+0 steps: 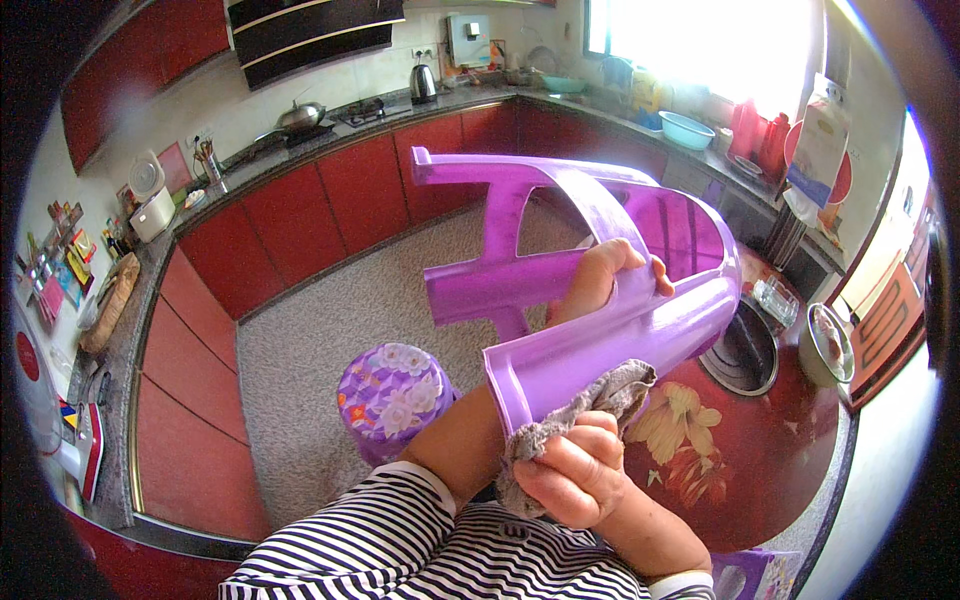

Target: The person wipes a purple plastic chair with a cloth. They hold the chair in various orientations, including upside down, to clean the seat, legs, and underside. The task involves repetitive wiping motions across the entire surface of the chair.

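Note:
A translucent purple plastic stool is held up on its side in front of me, its legs pointing left. My left hand reaches up behind the nearest leg and grips a strut between the openings, its fingers curled over the edge. In my right hand is a crumpled grey-brown cloth, which lies against the outer lower edge of the near leg, close to the leg's end. The far right end of the stool overlaps the view of a round table.
A round stool with a floral cover stands on the floor at left. The red round table at right bears a dark round pan or lid, a glass container and a bowl. Red cabinets and a counter run around the room.

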A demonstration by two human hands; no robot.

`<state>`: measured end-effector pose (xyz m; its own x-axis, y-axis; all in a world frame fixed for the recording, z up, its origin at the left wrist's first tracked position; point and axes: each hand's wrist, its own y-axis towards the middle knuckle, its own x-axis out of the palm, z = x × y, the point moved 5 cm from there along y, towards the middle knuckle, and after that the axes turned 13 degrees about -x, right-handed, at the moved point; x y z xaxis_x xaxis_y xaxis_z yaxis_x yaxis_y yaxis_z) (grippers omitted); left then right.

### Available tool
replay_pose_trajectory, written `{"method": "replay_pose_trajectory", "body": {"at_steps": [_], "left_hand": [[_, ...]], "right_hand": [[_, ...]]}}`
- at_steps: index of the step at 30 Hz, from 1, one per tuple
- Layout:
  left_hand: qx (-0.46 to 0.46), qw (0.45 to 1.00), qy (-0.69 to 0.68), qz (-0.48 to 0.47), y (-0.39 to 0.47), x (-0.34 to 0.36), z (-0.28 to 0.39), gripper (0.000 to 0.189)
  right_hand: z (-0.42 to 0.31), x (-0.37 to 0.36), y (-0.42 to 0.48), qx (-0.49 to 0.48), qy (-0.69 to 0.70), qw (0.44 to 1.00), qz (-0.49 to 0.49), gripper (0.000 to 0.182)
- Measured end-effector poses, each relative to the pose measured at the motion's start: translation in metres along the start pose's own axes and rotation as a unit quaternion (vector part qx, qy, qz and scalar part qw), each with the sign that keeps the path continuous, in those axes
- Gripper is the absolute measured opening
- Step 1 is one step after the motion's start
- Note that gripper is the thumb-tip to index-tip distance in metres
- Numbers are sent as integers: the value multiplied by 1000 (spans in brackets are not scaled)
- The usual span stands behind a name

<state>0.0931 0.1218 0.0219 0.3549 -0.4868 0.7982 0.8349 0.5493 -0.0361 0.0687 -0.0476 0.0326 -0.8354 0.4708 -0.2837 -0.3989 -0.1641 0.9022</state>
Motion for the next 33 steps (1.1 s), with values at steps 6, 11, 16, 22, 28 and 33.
{"method": "replay_pose_trajectory", "body": {"at_steps": [6, 11, 16, 22, 28, 33], "left_hand": [[83, 996, 9, -18, -2, -5, 5, 28], [21, 995, 54, -83, -4, -16, 30, 30], [-26, 999, 6, -43, -8, 1, 19, 31], [46, 998, -43, 19, -18, 6, 17, 26], [65, 998, -6, 19, -17, 8, 20, 29], [74, 997, 7, -9, -19, 12, 20, 29]], "right_hand": [[-13, 15, -32, -51, -5, 999, -5, 26], [-23, 30, -46, -43, -3, 995, -93, 34], [-15, 18, -97, 67, -44, 975, -209, 35], [-1, -34, -62, 134, -196, 971, -9, 33], [36, -39, -74, 234, -132, 959, -84, 47], [71, -61, -97, 351, -116, 929, -16, 40]]}}
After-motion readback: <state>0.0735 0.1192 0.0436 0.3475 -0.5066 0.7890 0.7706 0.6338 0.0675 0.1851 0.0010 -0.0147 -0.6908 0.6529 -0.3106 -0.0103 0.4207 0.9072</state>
